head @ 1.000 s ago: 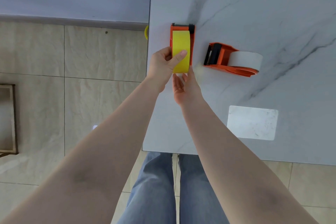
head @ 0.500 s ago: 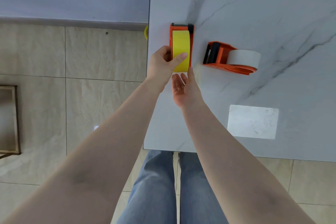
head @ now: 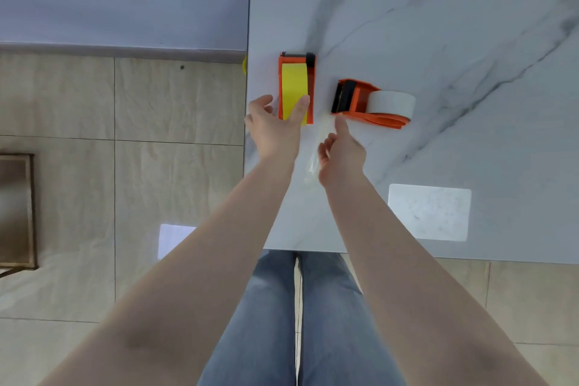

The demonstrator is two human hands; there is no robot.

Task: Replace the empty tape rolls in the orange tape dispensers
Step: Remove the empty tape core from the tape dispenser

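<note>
Two orange tape dispensers lie on the white marble table (head: 438,41). The left dispenser (head: 311,88) holds a yellow tape roll (head: 293,84). My left hand (head: 275,128) is at its near end: the thumb rests on the yellow roll, and the fingers are spread a little off the dispenser's left side. The right dispenser (head: 354,97) lies on its side with a white tape roll (head: 391,102) in it. My right hand (head: 341,153) hovers between the two, index finger pointing up near the right dispenser's corner, the other fingers loosely curled. A blurred pale streak runs along its left side.
The table's left edge (head: 247,103) runs just beside my left hand, with tiled floor (head: 125,166) beyond it. A small yellow thing (head: 244,64) peeks out past that edge. A bright light patch (head: 429,213) lies on the near right of the table.
My left hand has loosened its grip on the yellow-roll dispenser, and its fingers have spread off the side. My right hand has moved right and back from under the roll, towards the other dispenser.
</note>
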